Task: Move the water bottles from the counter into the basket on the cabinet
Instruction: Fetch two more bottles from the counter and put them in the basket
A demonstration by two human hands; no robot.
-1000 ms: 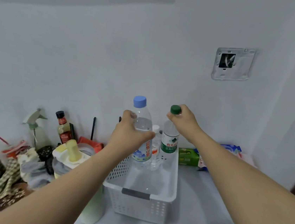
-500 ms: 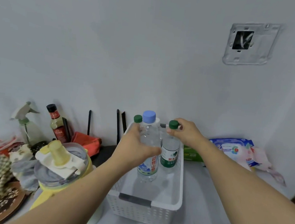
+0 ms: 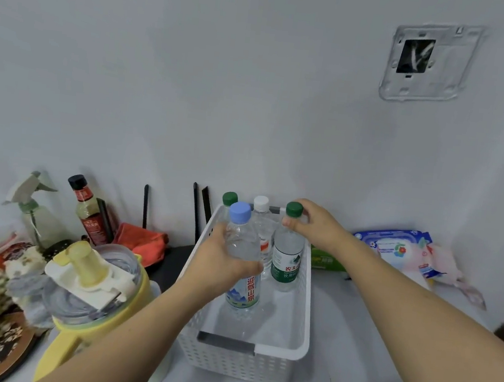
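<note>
Both bottles had come down lower into the white basket (image 3: 305, 307) than they were a moment before, when they were carried above its rim. The left hand (image 3: 220, 264) was wrapped around the middle of the blue-capped bottle (image 3: 241, 258), which stood upright near the middle of the basket with its base on or very close to the basket floor; I could not tell which. The right hand (image 3: 312, 226) pinched the neck of a green-capped bottle (image 3: 286, 254) just under the cap, and that bottle stood upright toward the far end of the basket, just right of the blue-capped one. Behind them, against the basket's far wall, stood two more bottles: a white-capped bottle (image 3: 261, 217) and a second green-capped bottle (image 3: 230, 198), of which little more than the cap showed.

The basket sat on the pale bench (image 3: 368, 345), its long side running away from the person toward the wall. Left of the basket were a yellow jug with a clear lid (image 3: 91, 292), a sauce bottle with a black cap (image 3: 88, 210), a spray bottle (image 3: 31, 203) and a crumpled orange cloth (image 3: 144, 241). Right of the basket, by the wall, lay a green packet (image 3: 327, 259) and a blue pack of wipes (image 3: 395, 246). High on the wall, above and right of the basket, was an open socket box (image 3: 428, 61).
</note>
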